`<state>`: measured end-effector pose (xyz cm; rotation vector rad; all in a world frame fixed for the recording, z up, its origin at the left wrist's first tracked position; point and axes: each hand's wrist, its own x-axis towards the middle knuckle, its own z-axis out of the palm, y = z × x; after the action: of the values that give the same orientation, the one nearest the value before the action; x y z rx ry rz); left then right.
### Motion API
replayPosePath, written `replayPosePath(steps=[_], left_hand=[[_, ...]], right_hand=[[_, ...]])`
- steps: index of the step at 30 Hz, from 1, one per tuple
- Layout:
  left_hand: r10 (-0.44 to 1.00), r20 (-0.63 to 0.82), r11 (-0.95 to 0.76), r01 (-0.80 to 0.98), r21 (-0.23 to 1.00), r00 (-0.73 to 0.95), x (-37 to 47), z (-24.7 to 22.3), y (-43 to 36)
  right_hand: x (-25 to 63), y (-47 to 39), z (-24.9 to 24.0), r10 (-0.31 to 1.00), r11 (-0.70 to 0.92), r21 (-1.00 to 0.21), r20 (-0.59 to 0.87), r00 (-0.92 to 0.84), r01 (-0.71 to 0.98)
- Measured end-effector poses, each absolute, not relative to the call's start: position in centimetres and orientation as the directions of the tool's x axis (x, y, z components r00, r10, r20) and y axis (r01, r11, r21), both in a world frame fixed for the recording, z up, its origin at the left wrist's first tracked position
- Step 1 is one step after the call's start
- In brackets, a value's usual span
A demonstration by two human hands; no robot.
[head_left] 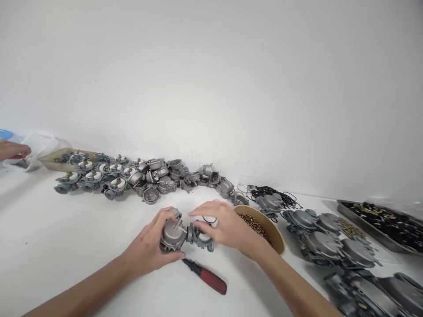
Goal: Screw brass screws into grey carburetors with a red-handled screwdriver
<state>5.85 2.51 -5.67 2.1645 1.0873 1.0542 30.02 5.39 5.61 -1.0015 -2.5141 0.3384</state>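
Observation:
My left hand (150,244) is wrapped around a grey metal carburetor (174,233) with its rounded bowl facing up. Right beside it lies a second carburetor (205,240), whose white float shows on top. Over that one, my right hand (224,224) bends its thumb and fingers around a thin black O-ring (209,220); the fingertips partly hide the exact grip. A screwdriver (211,280) with a red and black handle lies on the white table just in front of the carburetors, its tip by my left thumb.
Several carburetors with white floats (93,175) and loose bowls (165,184) line the wall. A tub of brass screws (279,240), black O-rings (267,193), assembled carburetors (322,244) and a metal tray (380,233) stand right. Another person's hand (13,150) reaches into a clear bin (41,143).

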Motion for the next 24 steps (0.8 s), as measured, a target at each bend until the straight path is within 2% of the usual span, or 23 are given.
replayPosePath(steps=[2, 5, 7, 12, 16, 24], left_hand=[[0.813, 0.450, -0.582, 0.492, 0.647, 0.370, 5.6, -5.3, 2.4], [0.777, 0.517, -0.623, 0.560, 0.547, 0.359, 5.1, -4.8, 2.5], [0.748, 0.553, -0.646, 0.593, 0.481, 0.367, 4.7, -4.6, 2.6], [0.691, 0.584, -0.693, 0.618, 0.371, 0.425, 4.2, -4.6, 2.8], [0.712, 0.533, -0.694, 0.577, 0.432, 0.458, 3.8, -4.5, 2.8], [0.803, 0.388, -0.572, 0.405, 0.713, 0.452, 3.5, -4.2, 3.2]], right_hand=[[31.8, 5.9, 7.2, 0.804, 0.594, -0.334, 0.256, -0.536, 0.732], [35.4, 7.1, 8.7, 0.935, 0.353, -0.229, 0.115, -0.335, 0.907], [37.5, 8.1, 8.6, 0.963, 0.268, -0.182, 0.008, -0.271, 0.946], [39.3, 9.6, 6.8, 0.949, 0.209, -0.177, -0.199, -0.243, 0.962], [39.2, 10.1, 5.9, 0.946, 0.179, -0.168, -0.241, -0.216, 0.969], [39.8, 10.3, 5.7, 0.944, 0.114, -0.113, -0.296, -0.143, 0.987]])
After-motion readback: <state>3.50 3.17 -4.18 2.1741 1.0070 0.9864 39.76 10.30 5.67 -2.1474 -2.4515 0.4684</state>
